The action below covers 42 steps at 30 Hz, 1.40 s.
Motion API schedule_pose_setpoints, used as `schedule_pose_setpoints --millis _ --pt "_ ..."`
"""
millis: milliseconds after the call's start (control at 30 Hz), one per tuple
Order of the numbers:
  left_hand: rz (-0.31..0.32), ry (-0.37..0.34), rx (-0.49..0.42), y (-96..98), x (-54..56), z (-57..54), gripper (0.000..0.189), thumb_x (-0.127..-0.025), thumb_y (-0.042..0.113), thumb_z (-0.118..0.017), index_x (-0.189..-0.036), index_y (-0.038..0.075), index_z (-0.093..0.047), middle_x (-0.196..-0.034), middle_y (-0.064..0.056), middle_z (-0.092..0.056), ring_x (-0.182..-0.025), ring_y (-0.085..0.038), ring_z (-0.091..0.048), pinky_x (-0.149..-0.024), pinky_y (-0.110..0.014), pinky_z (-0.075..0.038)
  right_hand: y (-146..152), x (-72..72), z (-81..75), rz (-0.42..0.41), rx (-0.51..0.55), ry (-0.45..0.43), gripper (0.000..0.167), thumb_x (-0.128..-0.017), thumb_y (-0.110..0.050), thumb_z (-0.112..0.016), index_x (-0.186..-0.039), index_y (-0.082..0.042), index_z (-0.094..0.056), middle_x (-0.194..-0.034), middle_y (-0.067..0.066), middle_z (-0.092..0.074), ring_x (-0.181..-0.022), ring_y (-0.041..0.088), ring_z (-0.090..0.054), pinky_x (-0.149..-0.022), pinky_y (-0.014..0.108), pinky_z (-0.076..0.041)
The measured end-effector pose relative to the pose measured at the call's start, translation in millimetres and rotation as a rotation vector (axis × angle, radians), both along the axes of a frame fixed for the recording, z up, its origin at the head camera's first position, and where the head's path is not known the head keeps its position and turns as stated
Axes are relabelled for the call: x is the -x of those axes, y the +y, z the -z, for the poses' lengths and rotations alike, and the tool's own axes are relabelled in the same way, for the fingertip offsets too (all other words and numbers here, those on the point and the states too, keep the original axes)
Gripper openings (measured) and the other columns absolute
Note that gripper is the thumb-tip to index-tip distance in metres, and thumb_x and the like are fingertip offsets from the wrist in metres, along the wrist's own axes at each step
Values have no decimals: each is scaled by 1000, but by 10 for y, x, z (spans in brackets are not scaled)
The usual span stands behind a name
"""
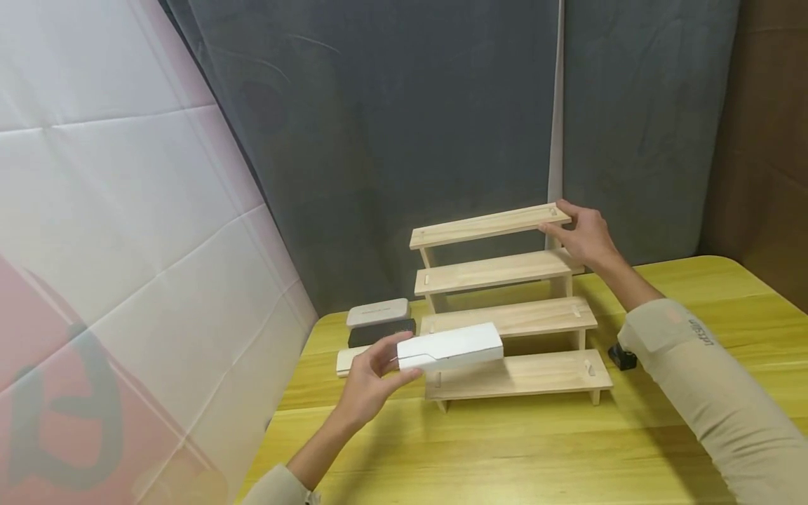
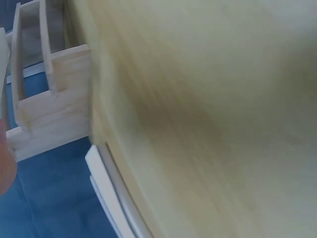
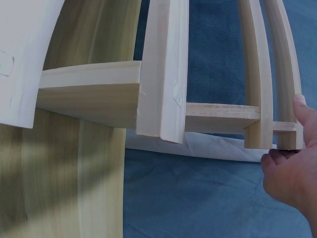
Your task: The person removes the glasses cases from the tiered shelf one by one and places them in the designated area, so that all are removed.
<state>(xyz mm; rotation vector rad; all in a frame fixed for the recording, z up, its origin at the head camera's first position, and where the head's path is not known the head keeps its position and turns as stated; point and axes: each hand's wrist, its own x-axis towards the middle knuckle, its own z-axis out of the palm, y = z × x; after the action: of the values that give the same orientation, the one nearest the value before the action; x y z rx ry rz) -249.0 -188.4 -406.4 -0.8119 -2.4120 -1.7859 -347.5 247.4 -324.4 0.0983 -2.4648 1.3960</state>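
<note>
A stepped wooden rack (image 1: 505, 272) with several pale shelves stands on the table. My right hand (image 1: 587, 235) grips the right end of its top shelf, thumb on the front edge; the right wrist view shows the hand (image 3: 294, 168) at that shelf end too. My left hand (image 1: 369, 382) holds a white box (image 1: 451, 347) by its left end, thumb in front. In the head view the box overlaps the two lower shelves. Only a blurred bit of the left hand (image 2: 6, 166) shows at the edge of the left wrist view.
Left of the rack lie a whitish case (image 1: 379, 311), a dark case (image 1: 381, 332) and a cream box (image 1: 347, 360). A small black object (image 1: 622, 356) sits right of the rack, near the right sleeve. A grey curtain (image 1: 379, 140) hangs behind the yellow wood-grain table (image 1: 505, 456).
</note>
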Motion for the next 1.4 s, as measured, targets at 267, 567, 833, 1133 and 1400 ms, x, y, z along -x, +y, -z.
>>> schedule_pose_setpoints --millis 267,567,833,1133,1400 --pt "-9 -19 -5 -126 -59 167 58 -89 4 -86 -142 -1 -62 -138 -14 -68 -124 -24 -68 -105 -32 -54 10 -1 6 -7 -2 -9 79 -108 -37 -65 -167 -4 -26 -174 15 -20 -156 44 -26 -118 62 -37" --pt "-48 -61 -8 -303 -106 251 56 -89 4 -86 -141 4 -65 -136 -16 -69 -122 -23 -70 -101 -33 -57 6 5 6 -1 -3 -5 78 -108 -37 -65 -167 -4 -26 -174 15 -21 -154 43 -31 -112 57 -40" --pt "-55 -80 -43 -484 -135 315 57 -89 -1 -84 -142 -1 -63 -137 -23 -67 -120 -22 -71 -96 -35 -59 0 2 7 -8 -4 -3 77 -108 -35 -66 -166 -3 -27 -174 15 -21 -157 43 -24 -119 61 -35" --pt "-67 -37 -35 -677 -137 384 53 -91 -3 -82 -140 -3 -63 -138 -26 -64 -121 -19 -69 -98 -31 -58 -7 -2 5 -8 9 -11 77 -108 -34 -66 -167 -3 -27 -174 14 -20 -159 42 -20 -122 61 -32" --pt "-96 -59 -60 -808 -162 403 54 -90 -6 -81 -141 -5 -62 -137 -29 -64 -120 -18 -70 -98 -31 -58 -6 8 2 -10 8 -11 78 -108 -35 -66 -167 -3 -26 -174 15 -20 -158 42 -20 -123 62 -28"
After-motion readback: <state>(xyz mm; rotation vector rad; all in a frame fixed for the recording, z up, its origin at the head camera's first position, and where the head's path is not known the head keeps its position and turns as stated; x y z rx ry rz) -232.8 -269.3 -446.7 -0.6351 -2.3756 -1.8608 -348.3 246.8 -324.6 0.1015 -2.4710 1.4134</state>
